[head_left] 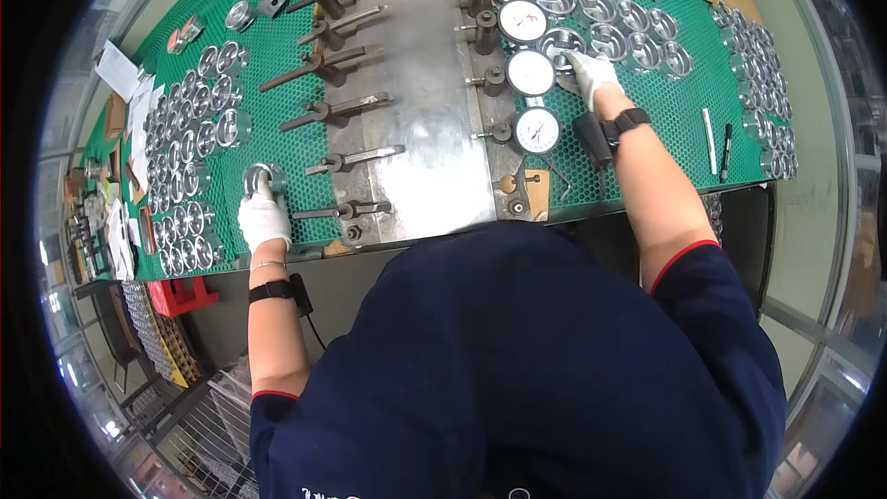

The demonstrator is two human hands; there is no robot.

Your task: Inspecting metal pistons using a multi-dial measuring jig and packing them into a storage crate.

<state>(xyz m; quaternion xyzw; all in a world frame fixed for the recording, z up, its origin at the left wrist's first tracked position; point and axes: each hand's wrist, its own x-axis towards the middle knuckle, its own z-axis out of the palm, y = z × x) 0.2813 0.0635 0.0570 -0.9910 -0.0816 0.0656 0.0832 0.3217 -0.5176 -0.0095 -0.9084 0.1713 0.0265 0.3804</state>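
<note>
My left hand (263,219), in a white glove, is closed on a shiny metal piston (251,179) at the left of the steel fixture plate (432,157). The thumb and fingers hook into its open end. Out to the right, my gloved right hand (596,74) grips another piston (560,38) at the near left edge of a group of pistons (639,51). Its fingertips reach inside that piston's rim. A row of round dial gauges (531,72) stands along the plate's right side, close to my right hand. Clamp-like metal bars (333,111) line the plate's left side.
Several rows of pistons (189,139) stand on the green mat (277,102) at the left, with more pistons (762,83) at the far right. Two pens (710,140) and a hex key (561,180) lie on the right side. A red bracket (182,297) hangs below the left table edge.
</note>
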